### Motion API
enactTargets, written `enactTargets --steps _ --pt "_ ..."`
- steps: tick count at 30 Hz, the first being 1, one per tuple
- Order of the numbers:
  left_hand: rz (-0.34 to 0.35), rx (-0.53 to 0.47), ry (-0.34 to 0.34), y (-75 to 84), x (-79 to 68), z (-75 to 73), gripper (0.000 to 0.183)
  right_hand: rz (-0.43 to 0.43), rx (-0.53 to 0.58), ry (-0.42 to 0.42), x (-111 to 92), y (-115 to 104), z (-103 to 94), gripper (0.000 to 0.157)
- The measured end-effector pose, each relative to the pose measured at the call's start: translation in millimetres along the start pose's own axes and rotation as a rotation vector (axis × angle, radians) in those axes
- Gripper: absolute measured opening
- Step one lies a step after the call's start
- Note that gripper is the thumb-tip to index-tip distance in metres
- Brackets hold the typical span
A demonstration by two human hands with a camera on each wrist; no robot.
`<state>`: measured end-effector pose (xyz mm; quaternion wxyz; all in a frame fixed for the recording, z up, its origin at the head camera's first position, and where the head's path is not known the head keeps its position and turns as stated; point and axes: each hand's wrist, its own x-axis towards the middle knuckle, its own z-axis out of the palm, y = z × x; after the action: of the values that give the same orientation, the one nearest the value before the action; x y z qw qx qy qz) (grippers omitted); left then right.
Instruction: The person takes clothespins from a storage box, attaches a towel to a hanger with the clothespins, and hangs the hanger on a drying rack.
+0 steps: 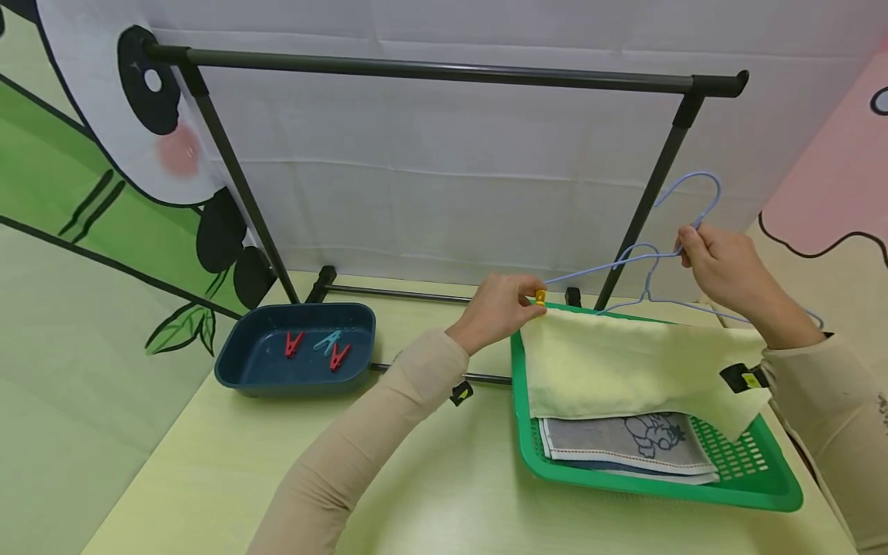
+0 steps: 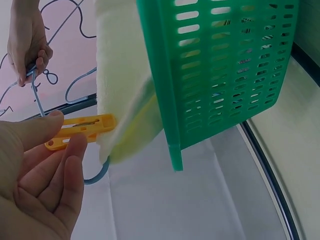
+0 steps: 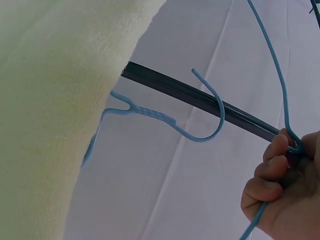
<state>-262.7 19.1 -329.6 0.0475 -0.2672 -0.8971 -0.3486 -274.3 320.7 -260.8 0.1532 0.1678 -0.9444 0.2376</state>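
Note:
In the head view my left hand [image 1: 498,310] pinches a yellow clothespin [image 1: 540,298] between thumb and fingers. The clothespin's tip bites the corner of a pale yellow towel [image 1: 624,362], beside the end of a blue wire hanger [image 1: 590,270]. My right hand [image 1: 724,266] grips that hanger just below its hook, which points up. The towel hangs from the hanger over a green basket [image 1: 518,385]. A second blue hanger [image 3: 218,102] lies behind the towel, its hook showing in the right wrist view. Folded grey cloth [image 1: 590,438] with a printed figure rests inside the basket.
A black rack's top bar [image 1: 444,71] spans the back, with legs down to the table [image 1: 277,478]. At the left stands a dark blue tray [image 1: 243,351] holding two red clothespins [image 1: 292,344] and a light blue clothespin [image 1: 327,341]. A white printed curtain hangs behind.

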Motion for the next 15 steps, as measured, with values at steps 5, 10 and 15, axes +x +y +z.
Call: enactTargets --steps 5,10,15 --pt "-0.001 -0.049 0.003 -1.9 -0.2 -3.0 0.029 0.013 0.0 -0.005 0.0 1.0 -0.2 0.045" --pt "-0.003 -0.068 0.017 -8.2 -3.1 -8.6 0.027 0.013 0.012 0.002 0.0 1.1 0.6 0.046" --pt "0.027 -0.055 0.025 -17.7 -8.3 -13.4 0.017 0.012 0.009 0.016 -0.7 -0.1 1.2 0.046"
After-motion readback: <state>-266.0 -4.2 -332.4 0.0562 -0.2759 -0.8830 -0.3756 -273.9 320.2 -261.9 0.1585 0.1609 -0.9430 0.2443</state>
